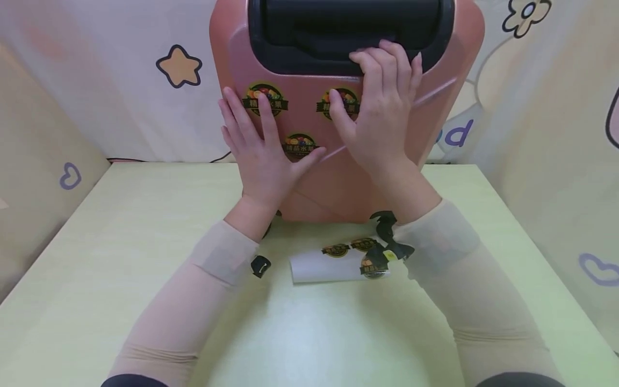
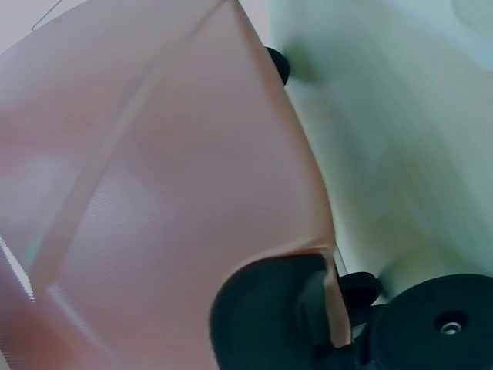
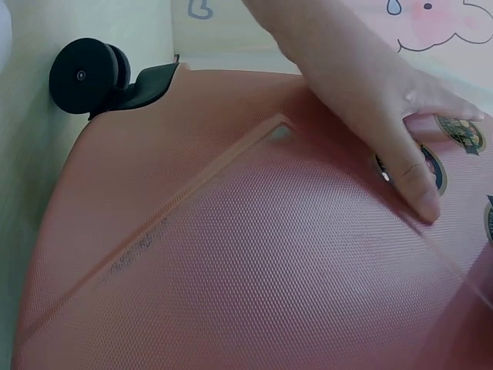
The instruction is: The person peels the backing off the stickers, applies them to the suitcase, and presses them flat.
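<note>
Already, three fruit-emblem stickers [image 1: 300, 141] lie on the rose-pink hard-shell suitcase [image 1: 314, 199] standing on the pale green table [image 1: 96, 242]; others remain on a white sheet [image 1: 316, 272] before it, suggesting a stage partway along. Left hand [image 1: 266, 161]: fingers spread against the shell. Right hand [image 1: 382, 115]: fingers bent slightly, tips at the smooth black handle recess [image 1: 309, 63], thumb apart over a sticker. Shell finely textured, with raised angular ridges; wheel [image 3: 81, 75] round, black, apparently plastic.

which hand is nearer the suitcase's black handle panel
Right. The right hand overlaps the lower edge of the black handle panel; the left hand rests lower on the suitcase, further left.
</note>
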Action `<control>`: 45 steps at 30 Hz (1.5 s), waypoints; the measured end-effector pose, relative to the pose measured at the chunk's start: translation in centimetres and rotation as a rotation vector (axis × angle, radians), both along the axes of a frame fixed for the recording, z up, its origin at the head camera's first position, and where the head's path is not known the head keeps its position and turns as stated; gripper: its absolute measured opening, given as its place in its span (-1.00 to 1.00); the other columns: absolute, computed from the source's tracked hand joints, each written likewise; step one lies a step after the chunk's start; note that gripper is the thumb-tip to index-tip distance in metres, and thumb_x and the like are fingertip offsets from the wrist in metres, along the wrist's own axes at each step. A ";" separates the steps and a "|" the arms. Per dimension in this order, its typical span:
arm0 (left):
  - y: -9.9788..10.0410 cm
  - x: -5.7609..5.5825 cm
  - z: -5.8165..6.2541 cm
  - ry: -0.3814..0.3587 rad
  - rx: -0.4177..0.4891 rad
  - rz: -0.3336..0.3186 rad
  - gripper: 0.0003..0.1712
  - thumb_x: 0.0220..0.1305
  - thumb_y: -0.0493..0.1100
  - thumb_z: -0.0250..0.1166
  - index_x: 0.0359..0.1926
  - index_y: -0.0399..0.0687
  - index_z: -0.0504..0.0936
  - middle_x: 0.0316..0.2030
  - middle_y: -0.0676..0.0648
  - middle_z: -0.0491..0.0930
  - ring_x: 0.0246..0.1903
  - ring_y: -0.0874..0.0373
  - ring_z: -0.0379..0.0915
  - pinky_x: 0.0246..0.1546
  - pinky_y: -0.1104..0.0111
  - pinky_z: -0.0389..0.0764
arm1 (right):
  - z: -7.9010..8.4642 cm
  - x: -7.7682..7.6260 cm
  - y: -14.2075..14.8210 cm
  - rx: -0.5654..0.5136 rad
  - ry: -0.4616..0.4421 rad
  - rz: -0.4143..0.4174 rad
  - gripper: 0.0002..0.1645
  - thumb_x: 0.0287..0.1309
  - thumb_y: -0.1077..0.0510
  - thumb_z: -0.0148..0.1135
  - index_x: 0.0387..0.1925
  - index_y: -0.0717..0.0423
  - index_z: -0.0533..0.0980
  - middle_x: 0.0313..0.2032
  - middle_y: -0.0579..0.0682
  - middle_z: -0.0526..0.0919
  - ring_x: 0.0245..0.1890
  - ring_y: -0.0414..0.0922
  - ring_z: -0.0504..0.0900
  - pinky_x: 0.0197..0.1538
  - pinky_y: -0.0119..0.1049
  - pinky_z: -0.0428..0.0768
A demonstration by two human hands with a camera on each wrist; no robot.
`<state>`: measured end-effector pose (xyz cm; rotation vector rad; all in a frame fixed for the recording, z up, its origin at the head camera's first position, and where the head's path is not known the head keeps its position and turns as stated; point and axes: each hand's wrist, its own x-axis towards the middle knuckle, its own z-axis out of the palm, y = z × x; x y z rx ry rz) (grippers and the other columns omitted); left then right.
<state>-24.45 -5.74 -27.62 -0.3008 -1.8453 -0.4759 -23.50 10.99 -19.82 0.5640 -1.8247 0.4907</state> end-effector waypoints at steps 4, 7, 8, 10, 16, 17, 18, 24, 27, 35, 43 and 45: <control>0.0 0.0 -0.1 0.012 -0.033 -0.014 0.39 -0.19 0.59 0.16 0.40 0.33 -0.56 0.27 -0.51 -0.10 0.38 -0.21 -0.42 0.32 0.04 -0.22 | 0.0 0.0 0.2 0.012 -0.003 -0.019 -0.38 0.16 -0.17 0.05 0.07 0.21 0.40 0.08 0.10 0.45 0.26 -0.06 0.18 0.37 -0.14 -0.28; -0.4 -0.1 0.1 0.009 0.009 -0.056 0.39 -0.19 0.55 0.21 0.41 0.32 -0.54 0.28 -0.51 -0.15 0.40 -0.12 -0.43 0.33 0.10 -0.21 | -0.1 0.1 0.2 0.021 -0.014 -0.028 -0.38 0.17 -0.17 0.04 0.08 0.21 0.40 0.09 0.11 0.44 0.26 -0.05 0.18 0.37 -0.14 -0.29; -0.5 -0.1 0.1 0.007 0.031 -0.076 0.39 -0.18 0.54 0.22 0.41 0.31 -0.53 0.29 -0.50 -0.17 0.40 -0.09 -0.43 0.33 0.12 -0.21 | -0.1 0.1 0.2 0.019 -0.019 -0.027 -0.38 0.16 -0.17 0.04 0.08 0.21 0.40 0.09 0.11 0.44 0.27 -0.05 0.17 0.37 -0.14 -0.29; -0.8 -0.2 0.2 0.006 0.070 -0.108 0.39 -0.16 0.50 0.25 0.42 0.28 -0.50 0.31 -0.49 -0.21 0.41 -0.02 -0.44 0.33 0.16 -0.18 | -0.2 0.2 0.3 0.022 -0.018 -0.036 -0.38 0.17 -0.17 0.03 0.08 0.21 0.40 0.09 0.10 0.44 0.27 -0.06 0.17 0.37 -0.15 -0.29; -0.7 -0.1 0.5 0.013 0.031 -0.100 0.38 -0.17 0.52 0.24 0.40 0.33 -0.54 0.29 -0.53 -0.18 0.40 -0.08 -0.47 0.34 0.15 -0.19 | -0.1 0.1 0.2 0.012 0.011 -0.038 -0.38 0.17 -0.17 0.03 0.07 0.22 0.40 0.08 0.11 0.44 0.26 -0.07 0.17 0.37 -0.15 -0.28; -0.7 0.0 0.5 0.011 0.015 -0.089 0.38 -0.18 0.53 0.23 0.39 0.36 -0.56 0.28 -0.54 -0.17 0.40 -0.11 -0.47 0.34 0.14 -0.21 | 0.0 0.1 0.2 0.009 0.013 -0.037 -0.38 0.17 -0.16 0.04 0.07 0.22 0.40 0.08 0.11 0.44 0.26 -0.06 0.18 0.37 -0.15 -0.28; -0.7 0.0 0.5 0.006 -0.001 -0.079 0.39 -0.18 0.54 0.23 0.38 0.36 -0.57 0.27 -0.55 -0.16 0.40 -0.14 -0.48 0.34 0.13 -0.22 | 0.0 0.1 0.1 0.003 0.012 -0.032 -0.39 0.16 -0.16 0.04 0.07 0.22 0.40 0.08 0.11 0.44 0.26 -0.06 0.18 0.37 -0.15 -0.28; -1.3 0.0 0.0 -0.016 0.000 -0.152 0.39 -0.16 0.46 0.28 0.36 0.44 -0.62 0.28 -0.53 -0.19 0.40 -0.08 -0.48 0.34 0.15 -0.18 | -0.1 0.2 0.0 -0.009 -0.012 -0.025 -0.39 0.15 -0.16 0.06 0.07 0.20 0.41 0.08 0.10 0.44 0.26 -0.06 0.18 0.37 -0.14 -0.28; -1.8 -0.3 -0.3 -0.010 0.036 -0.219 0.37 -0.11 0.38 0.33 0.37 0.46 -0.60 0.29 -0.52 -0.23 0.41 0.04 -0.42 0.34 0.20 -0.11 | -0.1 0.2 0.1 -0.011 -0.012 -0.033 -0.39 0.15 -0.16 0.05 0.07 0.20 0.41 0.09 0.10 0.44 0.26 -0.06 0.18 0.37 -0.14 -0.27; -2.4 -0.5 -0.8 -0.008 -0.013 -0.212 0.43 -0.20 0.38 0.37 0.38 0.43 -0.57 0.32 -0.44 -0.21 0.40 0.02 -0.36 0.33 0.19 -0.06 | -0.1 0.1 0.0 -0.002 0.010 -0.041 -0.39 0.16 -0.17 0.03 0.07 0.20 0.40 0.08 0.10 0.44 0.26 -0.07 0.18 0.37 -0.14 -0.27; -2.7 -0.6 -1.2 -0.030 0.034 -0.259 0.22 0.04 0.44 0.12 0.45 0.12 -0.40 0.33 -0.47 -0.24 0.39 0.04 -0.34 0.33 0.18 -0.06 | -0.1 0.1 0.0 -0.008 -0.001 -0.060 -0.40 0.15 -0.14 0.03 0.07 0.21 0.40 0.09 0.11 0.43 0.26 -0.06 0.18 0.37 -0.15 -0.28; -2.7 -0.6 -1.2 -0.037 0.068 -0.248 0.14 0.12 0.42 0.05 0.42 -0.15 -0.27 0.33 -0.47 -0.24 0.39 0.09 -0.32 0.33 0.20 -0.08 | -0.1 0.1 -0.1 -0.010 -0.003 -0.052 -0.40 0.15 -0.14 0.04 0.07 0.21 0.40 0.08 0.11 0.44 0.26 -0.05 0.18 0.37 -0.14 -0.27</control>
